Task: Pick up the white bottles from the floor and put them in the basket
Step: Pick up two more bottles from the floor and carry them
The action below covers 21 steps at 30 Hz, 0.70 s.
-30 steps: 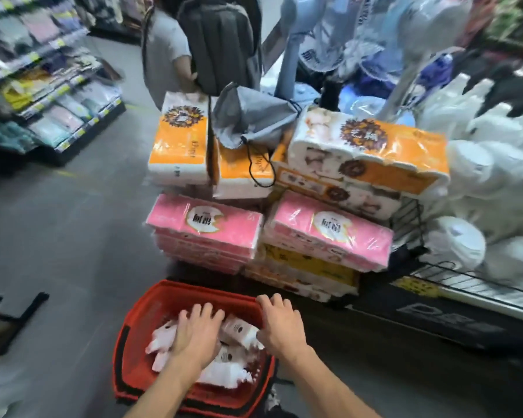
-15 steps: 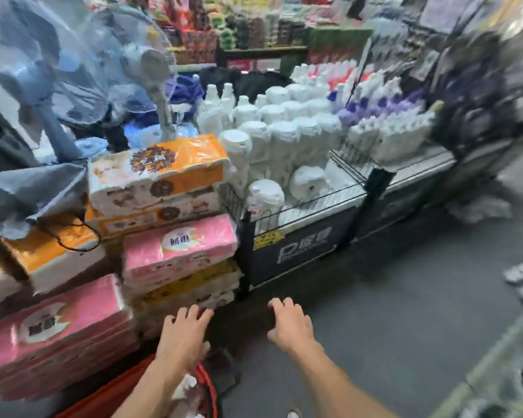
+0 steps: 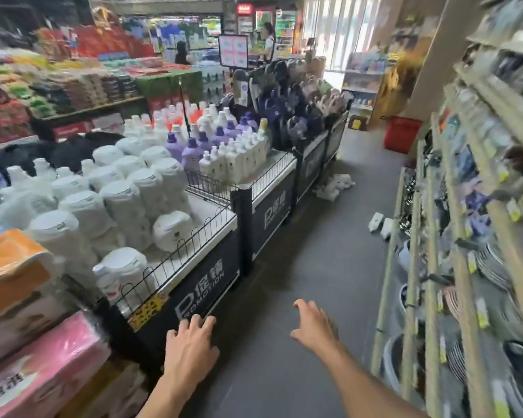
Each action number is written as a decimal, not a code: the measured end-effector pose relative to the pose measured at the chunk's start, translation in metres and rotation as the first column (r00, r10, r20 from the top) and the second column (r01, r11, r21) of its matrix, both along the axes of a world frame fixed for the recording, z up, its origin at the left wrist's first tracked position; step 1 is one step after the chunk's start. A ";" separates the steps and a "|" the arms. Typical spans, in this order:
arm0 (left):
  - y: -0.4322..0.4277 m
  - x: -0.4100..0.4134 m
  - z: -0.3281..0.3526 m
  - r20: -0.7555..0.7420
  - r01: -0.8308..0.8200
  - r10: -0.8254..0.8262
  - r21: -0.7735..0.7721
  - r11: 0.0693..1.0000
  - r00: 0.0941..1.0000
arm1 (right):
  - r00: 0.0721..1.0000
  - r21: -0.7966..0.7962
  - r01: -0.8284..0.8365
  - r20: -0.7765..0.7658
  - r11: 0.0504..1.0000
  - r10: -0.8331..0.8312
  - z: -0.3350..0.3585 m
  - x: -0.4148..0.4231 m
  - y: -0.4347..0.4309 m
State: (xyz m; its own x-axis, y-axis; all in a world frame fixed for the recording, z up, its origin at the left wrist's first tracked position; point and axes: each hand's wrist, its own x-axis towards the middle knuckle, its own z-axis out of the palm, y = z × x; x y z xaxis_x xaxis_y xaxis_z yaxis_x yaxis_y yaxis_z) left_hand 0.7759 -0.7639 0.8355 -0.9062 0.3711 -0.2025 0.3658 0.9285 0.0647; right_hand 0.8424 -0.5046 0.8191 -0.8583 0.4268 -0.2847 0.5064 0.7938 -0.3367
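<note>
Two white bottles (image 3: 380,225) lie on the grey floor by the right shelf's foot, far ahead of my hands. A heap of more white bottles (image 3: 334,186) lies on the floor against the black display stand further down the aisle. My left hand (image 3: 190,346) hangs open, fingers spread, in front of the near display stand and holds nothing. My right hand (image 3: 314,325) reaches forward over the floor, open and holding nothing. The basket I was over is out of view.
Black promotion stands (image 3: 204,289) with wire rails line the left, loaded with white and purple bottles. Tissue packs (image 3: 40,375) are stacked at near left. A shelf of dishes (image 3: 453,267) runs along the right. A red bin (image 3: 401,134) stands far down the aisle. People stand at the back.
My view has swung right from the red basket and tissue stacks to look down the aisle. Both hands left the basket and now hang open in front of me.
</note>
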 end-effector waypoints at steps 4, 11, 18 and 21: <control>0.052 -0.035 0.005 -0.044 0.059 -0.057 0.047 0.997 0.997 | 0.996 0.006 0.084 -0.024 0.996 -0.084 0.003 0.002 0.055; 0.161 -0.081 0.020 -0.106 0.225 -0.221 0.027 0.974 0.970 | 0.967 -0.034 0.232 -0.102 0.972 -0.235 0.024 -0.008 0.143; 0.252 -0.126 0.023 -0.134 0.421 -0.415 0.017 0.907 0.900 | 0.926 -0.008 0.362 -0.115 0.932 -0.361 0.033 -0.023 0.200; 0.278 -0.155 0.026 -0.149 0.478 -0.470 0.023 0.878 0.870 | 0.908 0.008 0.404 -0.125 0.915 -0.400 0.037 -0.042 0.215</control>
